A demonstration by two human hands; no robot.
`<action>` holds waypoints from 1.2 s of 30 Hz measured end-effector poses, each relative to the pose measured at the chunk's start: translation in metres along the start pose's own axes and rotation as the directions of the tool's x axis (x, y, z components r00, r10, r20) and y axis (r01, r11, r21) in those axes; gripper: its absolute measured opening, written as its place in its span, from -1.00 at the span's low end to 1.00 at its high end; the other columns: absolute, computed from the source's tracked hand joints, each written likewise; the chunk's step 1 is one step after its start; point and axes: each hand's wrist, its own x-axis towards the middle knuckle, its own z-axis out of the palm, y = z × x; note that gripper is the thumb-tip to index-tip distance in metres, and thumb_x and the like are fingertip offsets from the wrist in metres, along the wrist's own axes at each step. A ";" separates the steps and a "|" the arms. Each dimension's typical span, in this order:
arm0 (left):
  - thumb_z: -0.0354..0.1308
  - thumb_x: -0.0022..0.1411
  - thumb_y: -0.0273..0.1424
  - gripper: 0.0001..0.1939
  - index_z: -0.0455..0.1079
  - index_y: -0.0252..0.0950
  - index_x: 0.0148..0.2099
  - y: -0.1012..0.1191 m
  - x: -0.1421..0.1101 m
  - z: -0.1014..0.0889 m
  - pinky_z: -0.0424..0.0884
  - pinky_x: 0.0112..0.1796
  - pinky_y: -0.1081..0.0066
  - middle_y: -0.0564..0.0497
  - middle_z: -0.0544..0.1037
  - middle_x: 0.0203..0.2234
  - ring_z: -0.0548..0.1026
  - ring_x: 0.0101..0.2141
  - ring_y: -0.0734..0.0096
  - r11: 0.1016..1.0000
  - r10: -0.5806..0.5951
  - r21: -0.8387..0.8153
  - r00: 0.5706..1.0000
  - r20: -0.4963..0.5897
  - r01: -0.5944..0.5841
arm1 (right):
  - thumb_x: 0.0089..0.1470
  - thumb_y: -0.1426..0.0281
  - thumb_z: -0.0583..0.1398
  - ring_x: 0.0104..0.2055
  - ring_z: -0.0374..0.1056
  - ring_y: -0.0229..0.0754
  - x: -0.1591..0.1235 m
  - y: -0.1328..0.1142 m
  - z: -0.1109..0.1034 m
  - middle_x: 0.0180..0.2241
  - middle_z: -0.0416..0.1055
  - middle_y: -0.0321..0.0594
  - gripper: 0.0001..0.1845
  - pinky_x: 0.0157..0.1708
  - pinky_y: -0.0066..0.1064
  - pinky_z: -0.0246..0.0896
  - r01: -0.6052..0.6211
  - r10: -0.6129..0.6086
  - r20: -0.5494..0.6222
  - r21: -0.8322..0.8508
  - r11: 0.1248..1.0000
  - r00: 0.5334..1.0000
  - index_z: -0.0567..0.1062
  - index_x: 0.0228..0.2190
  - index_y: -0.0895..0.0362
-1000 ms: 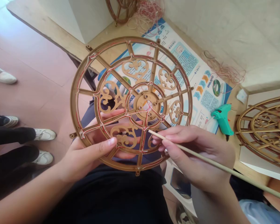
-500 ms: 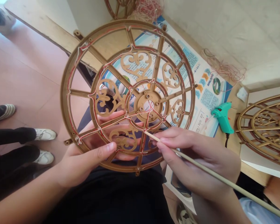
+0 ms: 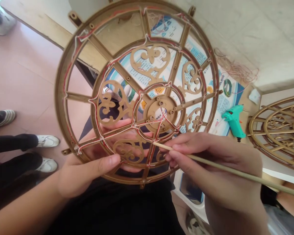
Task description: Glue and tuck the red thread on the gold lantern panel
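Note:
A round gold-brown openwork frame, with rings, spokes and scroll ornaments, fills the middle of the view, tilted toward me. My left hand grips its lower left part, thumb on the near face and fingers spread behind, seen through the gaps. Red and white wires run along the rings and spokes, and some cross the central hub hole. My right hand is closed in a pinch around a thin pale wooden stick. The stick's tip lies at the wire on the inner ring, just below the hub.
A teal glue gun lies on the table at right, beside a printed poster. Another gold frame stands farther right. Loose pink wire lies near the wall. Other people's white shoes show on the floor at left.
The frame has come closer and its upper edge has tilted up, covering more of the table behind. The right hand and stick have shifted slightly right, the tip staying by the inner ring.

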 end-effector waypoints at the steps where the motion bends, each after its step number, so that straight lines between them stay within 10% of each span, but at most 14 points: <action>1: 0.19 0.48 -0.50 -0.45 0.36 0.09 0.39 0.000 0.003 0.001 0.69 -0.07 0.39 0.02 0.60 0.18 0.66 0.06 0.10 1.000 -0.008 -0.017 1.000 -0.012 0.008 | 0.14 0.60 0.39 -0.31 0.61 -0.27 0.001 0.003 0.000 -0.32 0.65 -0.33 -0.79 -0.33 -0.53 0.56 -0.037 0.036 0.015 0.049 0.998 0.999 0.58 -0.35 0.06; 6: 0.33 0.40 -0.40 -0.30 0.23 -0.01 0.48 0.000 0.016 0.006 0.70 -0.05 0.19 -0.11 0.64 0.10 0.66 0.05 -0.01 0.990 -0.122 -0.088 0.987 -0.105 0.113 | 0.24 0.59 0.32 -0.37 0.61 -0.20 0.003 0.016 -0.002 -0.30 0.63 -0.27 -0.82 -0.43 -0.42 0.61 -0.107 0.107 0.015 0.297 0.949 0.994 0.54 -0.33 0.08; 17: 0.44 0.25 -0.36 -0.22 0.31 0.00 0.45 -0.002 0.024 0.009 0.73 -0.13 0.17 -0.12 0.65 0.08 0.66 0.05 -0.17 0.978 -0.197 -0.109 0.963 -0.183 0.180 | 0.17 0.61 0.33 -0.40 0.58 -0.20 0.005 0.016 -0.004 -0.37 0.62 -0.25 -0.81 -0.48 -0.48 0.56 -0.029 0.029 -0.015 0.007 1.000 0.999 0.56 -0.38 0.08; 29: 0.41 0.28 -0.38 -0.16 0.19 -0.03 0.51 -0.001 0.026 0.008 0.73 -0.13 0.19 -0.15 0.64 0.10 0.68 -0.01 -0.10 0.986 -0.159 -0.075 0.970 -0.183 0.148 | 0.14 0.60 0.35 -0.45 0.56 -0.27 0.008 0.020 -0.003 -0.38 0.62 -0.25 -0.82 -0.46 -0.53 0.54 -0.093 0.092 0.024 0.065 0.993 0.995 0.53 -0.43 0.15; 36: 0.35 0.33 -0.40 -0.15 0.11 -0.06 0.55 -0.003 0.027 0.002 0.75 -0.20 0.14 -0.21 0.60 0.16 0.69 -0.01 -0.12 0.984 -0.157 -0.107 0.979 -0.131 0.143 | 0.23 0.62 0.30 -0.40 0.55 -0.24 0.007 0.036 -0.007 -0.31 0.62 -0.24 -0.81 -0.50 -0.46 0.53 0.038 0.014 -0.120 0.419 0.907 0.993 0.63 -0.24 0.10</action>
